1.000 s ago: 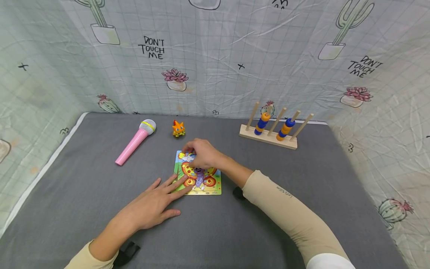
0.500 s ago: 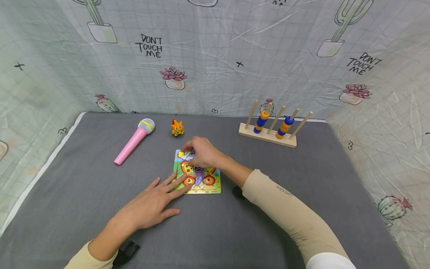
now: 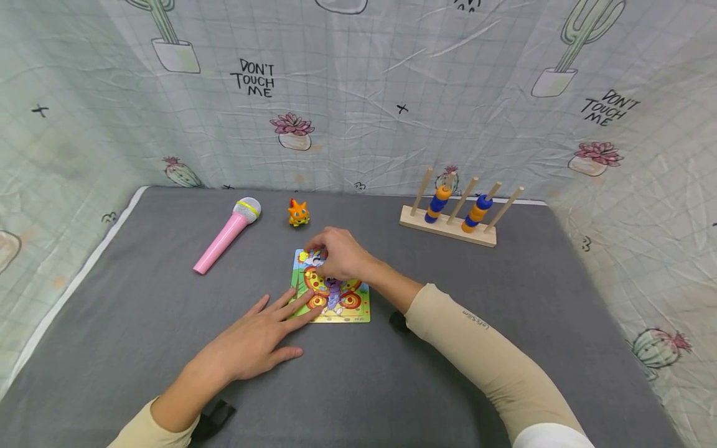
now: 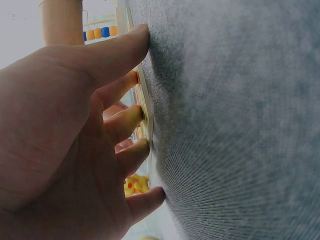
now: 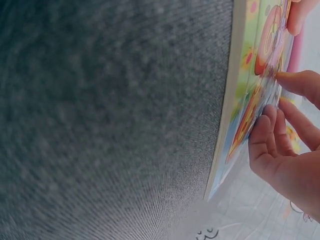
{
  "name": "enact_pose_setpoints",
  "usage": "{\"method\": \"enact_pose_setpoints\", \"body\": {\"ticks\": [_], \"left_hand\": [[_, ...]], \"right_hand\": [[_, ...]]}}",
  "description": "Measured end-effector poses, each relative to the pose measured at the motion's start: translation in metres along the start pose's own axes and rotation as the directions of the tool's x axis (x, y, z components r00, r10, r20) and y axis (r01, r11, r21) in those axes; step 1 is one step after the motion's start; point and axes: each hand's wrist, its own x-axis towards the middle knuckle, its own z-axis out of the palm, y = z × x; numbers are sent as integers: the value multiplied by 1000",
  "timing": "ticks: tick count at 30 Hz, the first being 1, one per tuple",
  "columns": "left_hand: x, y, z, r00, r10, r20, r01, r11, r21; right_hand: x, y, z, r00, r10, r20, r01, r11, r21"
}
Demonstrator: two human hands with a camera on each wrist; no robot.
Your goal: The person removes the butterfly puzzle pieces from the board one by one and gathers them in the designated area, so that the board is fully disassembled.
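Note:
A butterfly jigsaw puzzle board (image 3: 350, 314) lies flat on the grey cloth, with a purple body and red-yellow wings. My left hand (image 3: 254, 342) is spread, its straight fingers resting on the board's lower left part; in the left wrist view its fingertips (image 4: 142, 112) touch the board's edge and face. My right hand (image 3: 342, 255) is bent over the board's upper part, covering some of the picture. In the right wrist view its thumb (image 5: 295, 82) and bent fingers (image 5: 260, 135) reach the board's surface, thumb and index apart. I cannot tell whether a piece is between them.
A pink toy microphone (image 3: 220, 242) lies at the left. Behind the board stands a small orange spiky-headed figure (image 3: 299, 213). At the back right is a wooden peg stand (image 3: 442, 229) with blue and orange beads. A printed curtain (image 3: 358, 124) closes the back.
Both hands stay in nearly the same place on the puzzle board, with at most a slight shift of the right fingers. The head view tips a little.

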Motion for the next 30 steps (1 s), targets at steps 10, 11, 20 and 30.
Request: {"method": "enact_pose_setpoints", "body": {"ticks": [10,11,20,30], "left_hand": [[0,0,1,1000,0,-4,0,1000,0],[0,0,1,1000,0,-4,0,1000,1],[0,0,1,1000,-5,2,5,1000,4],[0,0,1,1000,-11,7,11,1000,-6]], "right_hand": [[-4,9,-8,999,17,-47,-15,998,54],[-5,11,-9,999,17,-50,-14,998,64],[-18,27,-20,995,89,-35,-73,945,319],[-29,36,-25,988,155,-11,-143,935,323]]}}
